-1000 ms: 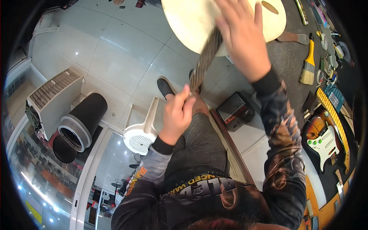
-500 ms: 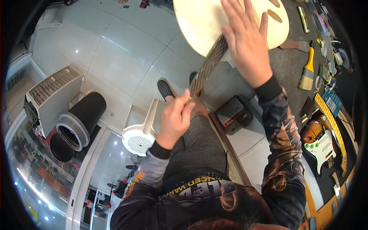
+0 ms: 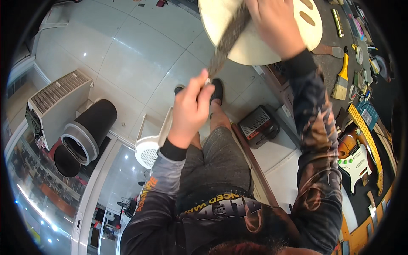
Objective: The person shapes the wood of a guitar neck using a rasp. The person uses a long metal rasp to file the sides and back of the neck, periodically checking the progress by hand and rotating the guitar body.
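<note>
A long dark metal rasp (image 3: 231,38) lies aslant over the edge of a pale, unfinished wooden guitar body (image 3: 255,52), which has oval cut-outs. My left hand (image 3: 190,104) is closed round the rasp's near end, thumb and fingers pinching it. Over the wood, my right hand (image 3: 278,29) has its fingers stretched out beside the rasp's far end; the fingertips run out of the top of the picture. The rasp is smeared by motion, and its far tip is hidden near my right hand.
On the dark bench at right lie a yellow-handled brush (image 3: 341,78), several small tools and a sunburst electric guitar (image 3: 356,163). A small amplifier (image 3: 258,127) stands below. At left are a black bin (image 3: 95,121), a white slatted unit (image 3: 61,91) and a white stool (image 3: 148,154).
The rasp and both hands have moved up and away from me across the wood's edge. The guitar body has shifted slightly right.
</note>
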A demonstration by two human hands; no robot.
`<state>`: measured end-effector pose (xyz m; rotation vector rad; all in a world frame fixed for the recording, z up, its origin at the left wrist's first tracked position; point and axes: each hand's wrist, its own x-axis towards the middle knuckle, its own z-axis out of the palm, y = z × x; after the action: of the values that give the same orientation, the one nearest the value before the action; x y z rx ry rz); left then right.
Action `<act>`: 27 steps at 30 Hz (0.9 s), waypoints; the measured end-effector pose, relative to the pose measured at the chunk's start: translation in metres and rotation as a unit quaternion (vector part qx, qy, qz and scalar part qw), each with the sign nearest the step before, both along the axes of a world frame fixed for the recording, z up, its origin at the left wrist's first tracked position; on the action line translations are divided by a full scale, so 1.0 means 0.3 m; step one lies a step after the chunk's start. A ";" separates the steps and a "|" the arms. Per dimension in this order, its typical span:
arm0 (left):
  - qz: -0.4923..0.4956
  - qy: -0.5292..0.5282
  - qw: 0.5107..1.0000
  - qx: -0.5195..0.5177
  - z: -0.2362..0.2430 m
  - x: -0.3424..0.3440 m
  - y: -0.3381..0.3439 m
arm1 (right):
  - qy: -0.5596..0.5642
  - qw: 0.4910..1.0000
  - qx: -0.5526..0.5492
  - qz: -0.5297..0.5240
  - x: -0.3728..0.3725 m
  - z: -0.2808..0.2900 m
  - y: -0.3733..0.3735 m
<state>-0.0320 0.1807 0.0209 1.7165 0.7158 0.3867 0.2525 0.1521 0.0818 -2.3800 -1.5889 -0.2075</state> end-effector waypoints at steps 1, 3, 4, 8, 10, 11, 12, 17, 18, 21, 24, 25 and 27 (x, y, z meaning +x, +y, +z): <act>0.016 -0.014 1.000 -0.001 0.006 0.056 0.030 | -0.009 1.000 0.009 0.006 0.052 -0.018 0.034; 0.021 -0.020 1.000 0.001 -0.003 0.034 0.028 | 0.001 1.000 0.003 0.008 0.053 -0.018 0.061; 0.025 -0.028 0.999 -0.001 -0.017 0.013 0.019 | 0.000 1.000 -0.009 0.018 0.014 -0.015 0.032; -0.034 -0.019 0.995 0.095 -0.059 -0.181 -0.088 | 0.068 0.993 -0.090 -0.019 -0.152 -0.012 -0.095; -0.015 -0.017 0.999 0.039 -0.052 -0.123 -0.065 | 0.064 0.994 -0.086 -0.025 -0.101 0.005 -0.049; -0.002 -0.014 1.000 -0.022 -0.024 -0.070 -0.041 | 0.031 0.998 -0.058 -0.011 -0.049 0.010 -0.006; -0.010 -0.022 0.999 -0.024 -0.004 -0.011 -0.010 | -0.008 1.000 -0.030 0.000 0.009 0.005 0.027; 0.091 -0.022 0.985 -0.144 0.078 -0.055 0.100 | 0.123 0.990 0.070 -0.027 0.089 0.144 0.000; 0.107 -0.025 0.975 -0.192 0.102 -0.065 0.109 | 0.202 0.969 0.123 -0.063 0.071 0.173 -0.072; 0.060 0.046 0.997 -0.034 0.222 0.032 0.181 | 0.379 0.884 0.244 -0.128 0.015 0.240 -0.299; -0.045 0.096 0.980 0.170 0.327 0.231 0.280 | 0.392 0.896 0.173 -0.115 -0.075 0.281 -0.531; -0.074 0.085 0.969 0.219 0.333 0.295 0.312 | 0.333 0.928 0.116 -0.124 -0.103 0.358 -0.567; -0.114 0.058 0.953 0.276 0.310 0.417 0.366 | 0.342 0.927 0.107 -0.113 -0.141 0.474 -0.633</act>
<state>0.0931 0.2905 0.1139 2.3418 0.5088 0.3442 0.2102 -0.0378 0.2240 -2.1152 -0.9161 0.3559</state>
